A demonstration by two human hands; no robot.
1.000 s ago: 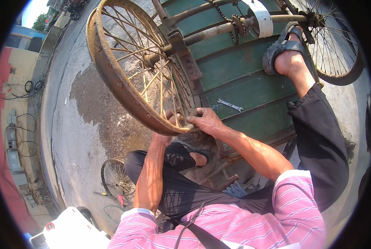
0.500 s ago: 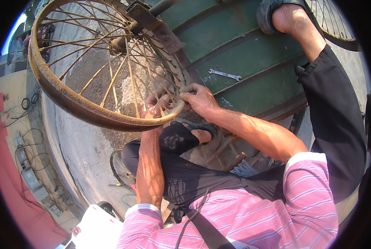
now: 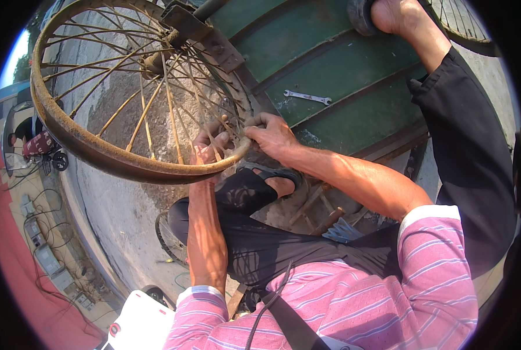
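A rusty spoked wheel [image 3: 68,131] without a tyre fills the upper left, fixed at its hub to a metal bracket [image 3: 216,44]. My left hand [image 3: 209,146] reaches among the spokes beside the rim's near right part, its fingers closed and partly hidden by the rim and spokes. What they pinch is too small to tell. My right hand [image 3: 272,138] is closed on the rim from the outer side, thumb and curled fingers against it. Both hands are close together, with a short piece of rim between them.
A green ribbed metal panel [image 3: 330,61] lies beyond my right hand, with an open-ended wrench [image 3: 307,97] on it. My foot rests at the panel's far edge. Another wheel [image 3: 470,32] stands at upper right. A passing vehicle with a rider [image 3: 36,140] shows at far left.
The view has shifted slightly, so the wheel, panel and wrench sit further left. Both hands stay at the same part of the rim, fingers slightly moved. The vehicle at far left has come nearer.
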